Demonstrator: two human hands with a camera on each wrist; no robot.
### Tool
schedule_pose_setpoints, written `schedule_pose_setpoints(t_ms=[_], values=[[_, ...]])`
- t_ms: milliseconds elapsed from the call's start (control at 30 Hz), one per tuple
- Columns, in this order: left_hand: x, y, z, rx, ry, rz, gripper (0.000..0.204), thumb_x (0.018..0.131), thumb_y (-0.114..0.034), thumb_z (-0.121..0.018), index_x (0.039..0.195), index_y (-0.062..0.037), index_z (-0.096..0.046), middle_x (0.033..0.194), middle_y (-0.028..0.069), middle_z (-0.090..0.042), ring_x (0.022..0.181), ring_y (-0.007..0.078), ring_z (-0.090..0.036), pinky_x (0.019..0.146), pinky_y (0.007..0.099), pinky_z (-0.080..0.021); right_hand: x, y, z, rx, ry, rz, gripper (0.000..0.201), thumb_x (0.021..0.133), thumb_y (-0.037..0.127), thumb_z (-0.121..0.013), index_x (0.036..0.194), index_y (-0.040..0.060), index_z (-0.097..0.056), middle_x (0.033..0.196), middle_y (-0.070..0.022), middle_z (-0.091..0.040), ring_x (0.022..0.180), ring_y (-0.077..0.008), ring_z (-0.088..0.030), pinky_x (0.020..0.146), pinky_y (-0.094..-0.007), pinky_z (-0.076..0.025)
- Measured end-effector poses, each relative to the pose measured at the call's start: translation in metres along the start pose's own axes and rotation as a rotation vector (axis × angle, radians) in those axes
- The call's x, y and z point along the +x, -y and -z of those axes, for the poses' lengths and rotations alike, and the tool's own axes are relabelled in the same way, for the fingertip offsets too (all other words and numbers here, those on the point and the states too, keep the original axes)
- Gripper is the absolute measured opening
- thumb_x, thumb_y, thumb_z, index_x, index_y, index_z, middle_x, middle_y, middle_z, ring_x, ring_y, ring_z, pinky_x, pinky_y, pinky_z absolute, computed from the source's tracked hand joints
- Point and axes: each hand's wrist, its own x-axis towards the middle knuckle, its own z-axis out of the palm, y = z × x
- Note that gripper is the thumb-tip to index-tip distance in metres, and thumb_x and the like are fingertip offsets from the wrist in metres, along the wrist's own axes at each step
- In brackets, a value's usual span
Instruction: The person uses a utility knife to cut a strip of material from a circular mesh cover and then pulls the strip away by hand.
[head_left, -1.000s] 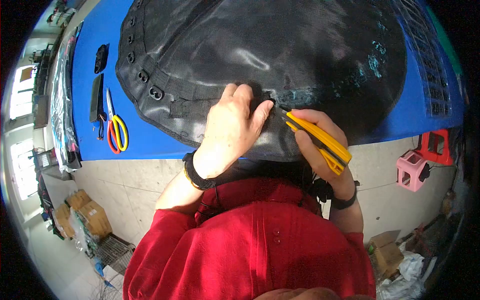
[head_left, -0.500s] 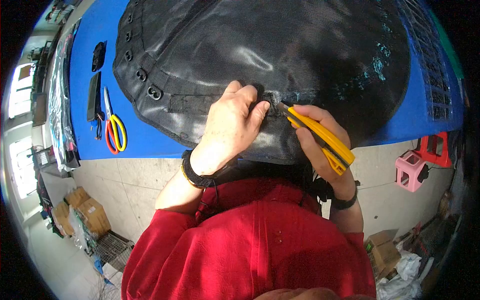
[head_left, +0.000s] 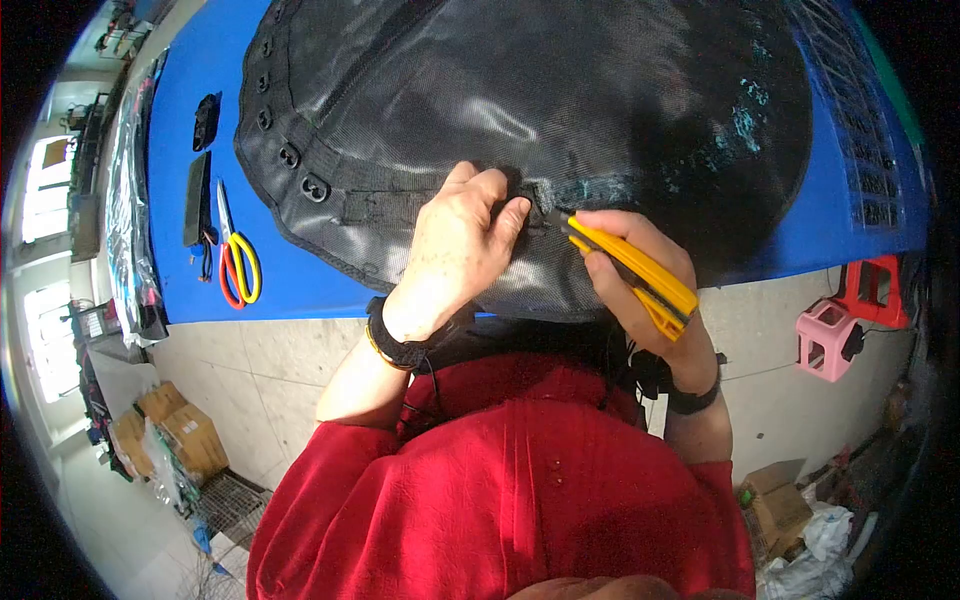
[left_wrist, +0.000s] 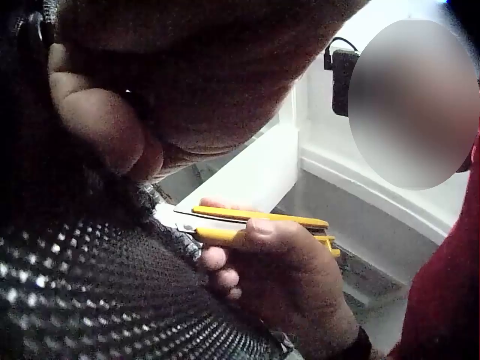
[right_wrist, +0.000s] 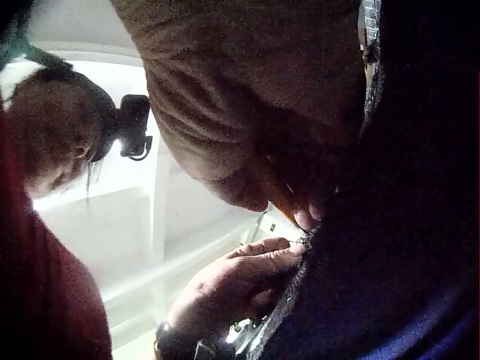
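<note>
Far left on the blue surface (head_left: pixel 190 290) I see a pair of scissors (head_left: pixel 236 262) with yellow and red handles, beside a flat dark object I can't identify. Next to those, the black mesh cover (head_left: pixel 560 90) spreads over most of the surface, its near edge hanging toward me, a row of buttonhole slots along its left webbing border.

My left hand (head_left: pixel 455 250) lies on the cover's near edge, fingers curled, thumb and forefinger pinching a small fold of mesh at a webbing strap. Just right of that pinch sits my right hand (head_left: pixel 630 275), its grip closed around a yellow utility knife (head_left: pixel 630 268). The knife's long axis runs from lower right up to the left, so the blade tip points straight at the pinched spot and sits just beside the left thumb. The left wrist view shows the blade (left_wrist: pixel 176 217) out and meeting the mesh edge. The right hand carries the tool; the left holds the work, and the two nearly touch.
</note>
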Motion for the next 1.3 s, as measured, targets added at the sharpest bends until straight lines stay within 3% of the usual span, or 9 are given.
schedule_pose_setpoints(t_ms=[133, 1033, 1133, 1300], values=[[0.001, -0.001, 0.001, 0.03, 0.019, 0.004, 0.02, 0.094, -0.019, -0.075, 0.093, -0.0008, -0.066, 0.091, 0.0204, -0.063, 0.083, 0.0437, -0.067, 0.074, 0.0501, -0.054, -0.002, 0.0, -0.001, 0.014, -0.019, 0.017, 0.03, 0.095, 0.004, -0.068, 0.125, 0.0019, -0.067, 0.111, -0.0149, -0.073, 0.101, -0.0256, -0.074, 0.091, -0.0353, -0.057], [0.002, -0.003, 0.005, -0.043, 0.055, 0.068, 0.019, 0.095, -0.017, -0.073, 0.09, -0.0006, -0.065, 0.09, 0.0225, -0.062, 0.084, 0.0452, -0.067, 0.075, 0.0504, -0.053, 0.014, -0.006, -0.021, 0.116, -0.139, -0.059, 0.028, 0.1, 0.004, -0.066, 0.128, 0.0007, -0.064, 0.121, -0.0152, -0.074, 0.109, -0.0231, -0.073, 0.096, -0.0344, -0.056], [0.001, -0.001, 0.003, -0.046, 0.042, 0.069, 0.023, 0.092, -0.015, -0.079, 0.088, -0.0007, -0.062, 0.086, 0.0158, -0.058, 0.079, 0.0367, -0.063, 0.073, 0.0438, -0.049, 0.014, -0.009, -0.021, 0.096, -0.134, -0.046, 0.028, 0.1, 0.004, -0.066, 0.128, 0.0007, -0.064, 0.121, -0.0154, -0.074, 0.108, -0.0238, -0.073, 0.095, -0.0349, -0.057], [0.001, 0.001, 0.002, -0.047, 0.039, 0.049, 0.023, 0.092, -0.016, -0.078, 0.087, -0.0008, -0.062, 0.086, 0.0159, -0.058, 0.079, 0.0366, -0.062, 0.073, 0.0442, -0.049, 0.013, -0.011, -0.022, 0.109, -0.136, -0.109, 0.027, 0.1, 0.006, -0.066, 0.127, 0.0012, -0.064, 0.119, -0.0158, -0.074, 0.106, -0.0237, -0.073, 0.093, -0.0348, -0.057]])
